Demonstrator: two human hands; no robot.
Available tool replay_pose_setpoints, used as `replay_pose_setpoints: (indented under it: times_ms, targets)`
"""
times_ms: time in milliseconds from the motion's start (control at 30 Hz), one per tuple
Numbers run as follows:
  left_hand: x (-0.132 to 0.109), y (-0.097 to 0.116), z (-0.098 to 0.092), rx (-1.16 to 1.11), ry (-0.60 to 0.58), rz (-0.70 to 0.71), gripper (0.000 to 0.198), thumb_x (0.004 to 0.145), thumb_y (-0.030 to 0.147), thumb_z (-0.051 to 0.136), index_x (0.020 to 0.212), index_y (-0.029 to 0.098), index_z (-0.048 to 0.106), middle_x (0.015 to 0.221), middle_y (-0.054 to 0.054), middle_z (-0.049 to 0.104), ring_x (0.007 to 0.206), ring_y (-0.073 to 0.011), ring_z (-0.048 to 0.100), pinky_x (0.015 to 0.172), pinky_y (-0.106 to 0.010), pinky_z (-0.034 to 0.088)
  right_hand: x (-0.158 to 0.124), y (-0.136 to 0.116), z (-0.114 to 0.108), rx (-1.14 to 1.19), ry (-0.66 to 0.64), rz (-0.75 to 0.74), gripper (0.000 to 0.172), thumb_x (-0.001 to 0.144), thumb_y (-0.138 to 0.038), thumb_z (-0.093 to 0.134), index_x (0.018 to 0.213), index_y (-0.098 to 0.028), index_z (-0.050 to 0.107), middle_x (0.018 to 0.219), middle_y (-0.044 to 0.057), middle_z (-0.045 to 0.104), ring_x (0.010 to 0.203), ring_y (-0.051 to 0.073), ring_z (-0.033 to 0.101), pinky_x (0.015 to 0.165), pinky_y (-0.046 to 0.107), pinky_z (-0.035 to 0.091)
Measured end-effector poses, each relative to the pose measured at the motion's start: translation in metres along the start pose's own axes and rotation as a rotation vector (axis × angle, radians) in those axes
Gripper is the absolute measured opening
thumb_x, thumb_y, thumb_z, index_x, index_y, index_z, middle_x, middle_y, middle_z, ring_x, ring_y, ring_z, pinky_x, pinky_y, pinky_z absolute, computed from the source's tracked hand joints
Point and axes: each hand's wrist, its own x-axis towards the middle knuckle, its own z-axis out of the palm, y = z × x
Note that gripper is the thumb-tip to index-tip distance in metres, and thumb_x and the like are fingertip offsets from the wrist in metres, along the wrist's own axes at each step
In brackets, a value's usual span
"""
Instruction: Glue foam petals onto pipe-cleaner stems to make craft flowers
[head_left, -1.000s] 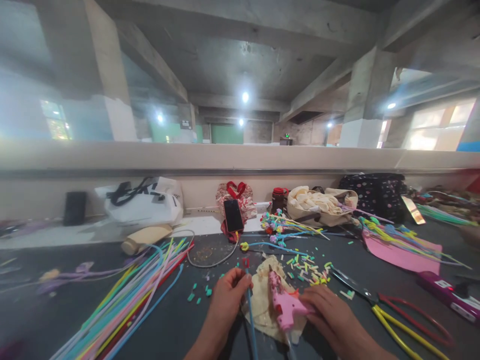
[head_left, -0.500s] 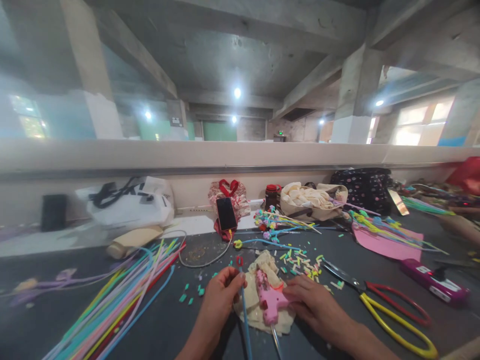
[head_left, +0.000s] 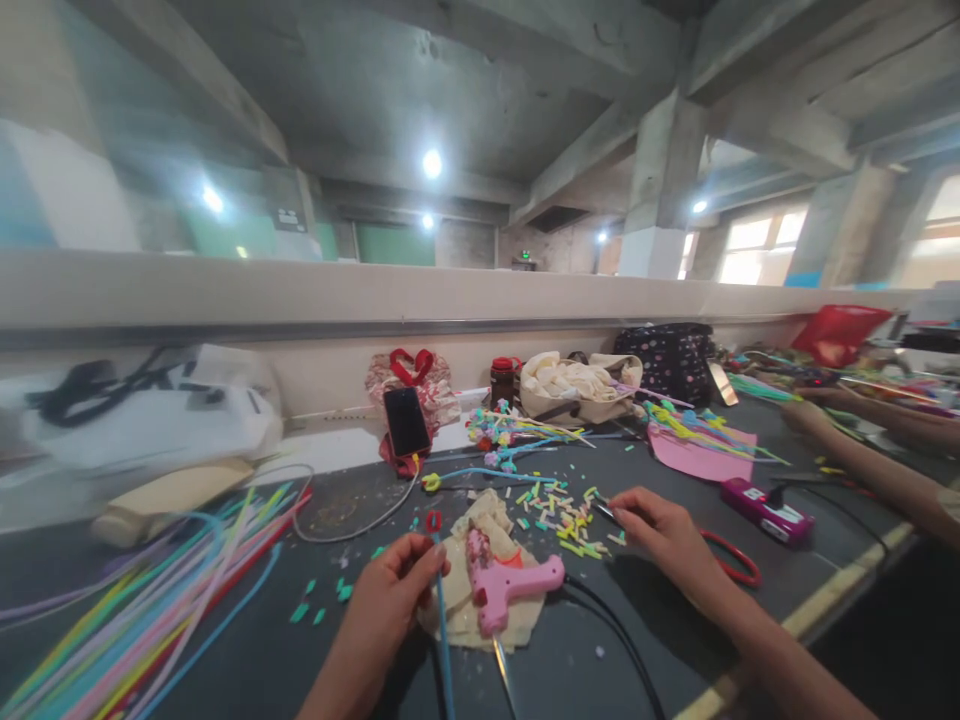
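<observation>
Between the thumb and fingers of my left hand (head_left: 390,595) is a blue pipe cleaner (head_left: 444,640), upright, with a small red loop (head_left: 433,521) at its top. A pink glue gun (head_left: 499,590) lies on a crumpled cream cloth (head_left: 491,515) just right of that hand, a clear glue stick (head_left: 501,665) poking from it. My right hand (head_left: 652,525) is closed at the scissors' blade tip, beside many small cut pieces (head_left: 559,510). Whether its fingers pinch the blade or a piece is unclear. The scissors' red handle (head_left: 731,560) shows behind my forearm, which hides the rest.
Coloured pipe cleaners (head_left: 187,620) lie in a bundle at left. A phone (head_left: 407,422), a bottle (head_left: 502,382) and a cloth bag (head_left: 577,385) stand along the back. A purple power strip (head_left: 766,510) sits at right, near another person's arms (head_left: 862,450).
My right hand has left the glue gun and moved right and forward to the cut pieces and scissors tip. My left hand still holds the blue pipe cleaner. The view has swung right.
</observation>
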Motion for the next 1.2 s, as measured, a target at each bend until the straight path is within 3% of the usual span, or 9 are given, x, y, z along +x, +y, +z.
replay_pose_setpoints:
  times_ms: [167,300,633,900,1067,1200]
  targets:
    - [-0.001,-0.002,0.003,0.015,0.003,0.002,0.03,0.055,0.045,0.062,0.059,0.017,0.053,0.043,0.006,0.045,0.037,-0.0045,0.033,0.034,-0.014,0.018,-0.004,0.015,0.004,-0.166,-0.151,-0.023,0.025,0.081,-0.027,0.039,0.077,-0.017,0.061,0.064,0.0,0.061,0.055,0.013,0.055,0.054,0.022,0.041]
    - [-0.002,-0.002,0.006,0.023,-0.005,-0.017,0.032,0.053,0.046,0.063,0.058,0.017,0.052,0.042,0.007,0.044,0.035,-0.0038,0.029,0.033,-0.014,0.016,-0.002,0.019,0.017,-0.238,-0.219,-0.083,0.019,0.077,-0.024,0.046,0.073,-0.019,0.063,0.073,0.002,0.064,0.07,0.015,0.058,0.065,0.023,0.04]
    - [-0.004,0.001,0.009,-0.051,-0.068,-0.092,0.038,0.047,0.051,0.065,0.057,0.016,0.052,0.039,0.007,0.045,0.03,-0.0025,0.028,0.031,-0.014,0.015,0.0,0.015,0.039,-0.392,-0.24,-0.11,0.016,0.076,-0.018,0.043,0.071,-0.018,0.059,0.075,0.005,0.061,0.065,0.016,0.055,0.058,0.024,0.035]
    - [-0.009,0.007,0.01,-0.095,-0.108,-0.08,0.036,0.05,0.048,0.065,0.056,0.016,0.051,0.034,0.009,0.04,0.027,-0.0015,0.026,0.029,-0.014,0.015,0.015,0.008,0.031,-0.245,-0.19,-0.109,0.017,0.078,-0.02,0.04,0.081,-0.018,0.057,0.068,0.001,0.061,0.062,0.014,0.055,0.058,0.023,0.039]
    - [-0.011,0.004,0.011,-0.203,-0.093,-0.082,0.032,0.052,0.043,0.067,0.058,0.016,0.05,0.046,0.004,0.054,0.028,-0.0011,0.031,0.029,-0.013,0.017,0.024,-0.004,0.031,-0.122,-0.193,-0.12,0.025,0.074,-0.02,0.045,0.096,-0.018,0.058,0.067,-0.001,0.061,0.059,0.013,0.055,0.058,0.022,0.042]
    - [-0.012,0.003,0.011,-0.297,-0.133,-0.123,0.032,0.053,0.041,0.067,0.06,0.016,0.05,0.054,0.001,0.06,0.03,-0.0004,0.032,0.029,-0.011,0.016,0.029,-0.009,0.035,-0.072,-0.21,-0.144,0.019,0.075,-0.023,0.045,0.083,-0.018,0.062,0.068,0.0,0.061,0.061,0.013,0.054,0.057,0.022,0.04]
